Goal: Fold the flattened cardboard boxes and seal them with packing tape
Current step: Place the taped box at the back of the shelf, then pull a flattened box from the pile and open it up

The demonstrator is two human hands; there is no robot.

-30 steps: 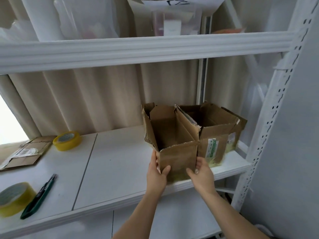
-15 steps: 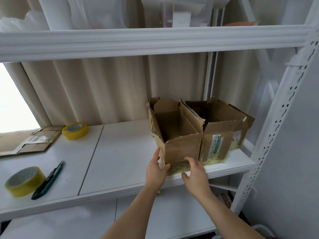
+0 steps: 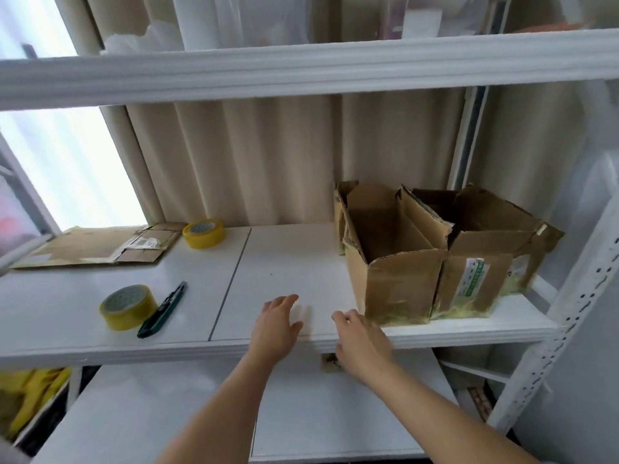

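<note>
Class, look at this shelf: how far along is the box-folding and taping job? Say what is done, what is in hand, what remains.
Done: two folded boxes stand side by side at the shelf's right end, tops open, yellowish tape at their bases. In hand: nothing; the left hand and right hand hover empty. Left: the flattened cardboard at far left is unfolded; two tape rolls and a cutter lie ready.
</note>
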